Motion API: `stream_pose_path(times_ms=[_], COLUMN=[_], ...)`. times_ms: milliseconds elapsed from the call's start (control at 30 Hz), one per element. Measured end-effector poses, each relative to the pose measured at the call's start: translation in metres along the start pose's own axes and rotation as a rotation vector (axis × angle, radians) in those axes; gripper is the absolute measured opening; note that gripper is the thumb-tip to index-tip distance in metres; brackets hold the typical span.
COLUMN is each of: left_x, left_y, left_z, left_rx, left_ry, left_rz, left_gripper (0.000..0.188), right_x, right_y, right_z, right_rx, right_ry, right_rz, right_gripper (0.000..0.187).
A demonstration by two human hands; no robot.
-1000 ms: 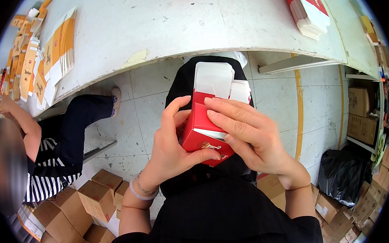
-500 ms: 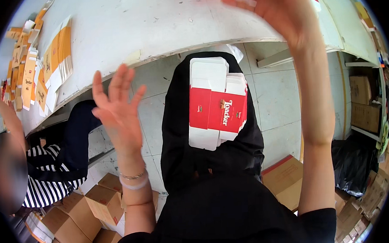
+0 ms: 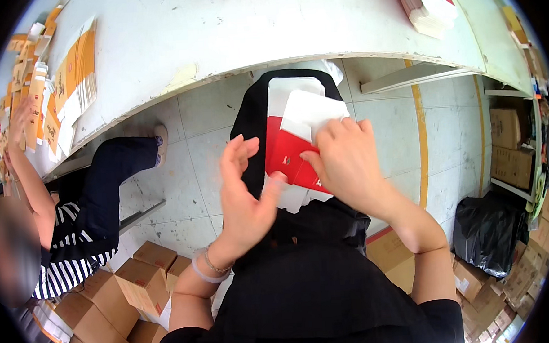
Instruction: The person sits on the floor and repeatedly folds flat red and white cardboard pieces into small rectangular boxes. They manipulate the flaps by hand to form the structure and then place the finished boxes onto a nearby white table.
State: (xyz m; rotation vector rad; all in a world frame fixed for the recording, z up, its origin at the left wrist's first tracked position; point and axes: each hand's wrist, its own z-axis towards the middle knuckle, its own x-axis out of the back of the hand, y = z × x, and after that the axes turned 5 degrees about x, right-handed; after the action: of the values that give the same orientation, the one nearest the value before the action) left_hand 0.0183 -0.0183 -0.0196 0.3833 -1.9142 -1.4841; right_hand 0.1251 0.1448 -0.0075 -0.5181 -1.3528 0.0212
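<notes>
A red and white flat carton blank [image 3: 292,152] lies at a slant over a small stack of similar folded-flat carton blanks [image 3: 280,91] on my lap. My right hand [image 3: 356,164] grips the upper blank by its right side, thumb on the red panel and the other fingers curled over the edge. At its left side my left hand [image 3: 245,195] is open, fingers apart, the thumb close to the red panel. Whether that thumb touches the carton I cannot tell. Part of the lower stack is hidden beneath the upper blank and my right hand.
A stack of red and white cartons [image 3: 430,11] lies on the white table [image 3: 236,30] at the far right. Orange and white cartons [image 3: 76,67] fan out at the left, near a co-worker's hand [image 3: 20,119]. Brown boxes [image 3: 145,284] and a black bag [image 3: 489,231] stand on the floor.
My right hand has come from the table's far right down to my lap, and a carton blank now lies slanted over the stack. My left hand has moved right and nearer the cartons.
</notes>
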Motion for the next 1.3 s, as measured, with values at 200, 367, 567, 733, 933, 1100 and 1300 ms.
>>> stream_pose_path(times_ms=[200,367,567,733,933,1100,1300], left_x=[-0.013,0.007,0.011,0.013,0.02,0.028,0.02], left_y=[0.031,0.044,0.027,0.011,0.017,0.02,0.02], left_z=[-0.004,0.01,0.013,0.012,0.025,0.027,0.02], left_rx=[-0.183,-0.281,-0.349,-0.217,-0.463,-0.367,-0.225], left_ry=[-0.121,-0.169,-0.197,-0.334,-0.342,-0.286,-0.257], left_rz=[0.12,-0.215,-0.329,-0.399,-0.194,-0.022,-0.15], left_gripper=[0.109,0.1,0.077,0.065,0.062,0.063,0.105], right_x=[0.067,0.071,0.032,0.027,0.043,0.06,0.054], right_y=[-0.035,-0.034,-0.024,-0.02,-0.008,-0.005,-0.011], right_z=[0.007,0.002,-0.004,-0.016,0.008,0.001,-0.002], right_rx=[0.267,0.346,0.32,0.317,-0.011,-0.273,0.043], right_ry=[0.049,0.473,0.504,0.391,0.758,-0.082,-0.006], right_rz=[0.336,0.018,0.557,0.636,1.067,1.424,0.938], right_gripper=[0.016,0.03,0.033,0.027,0.052,0.055,0.04])
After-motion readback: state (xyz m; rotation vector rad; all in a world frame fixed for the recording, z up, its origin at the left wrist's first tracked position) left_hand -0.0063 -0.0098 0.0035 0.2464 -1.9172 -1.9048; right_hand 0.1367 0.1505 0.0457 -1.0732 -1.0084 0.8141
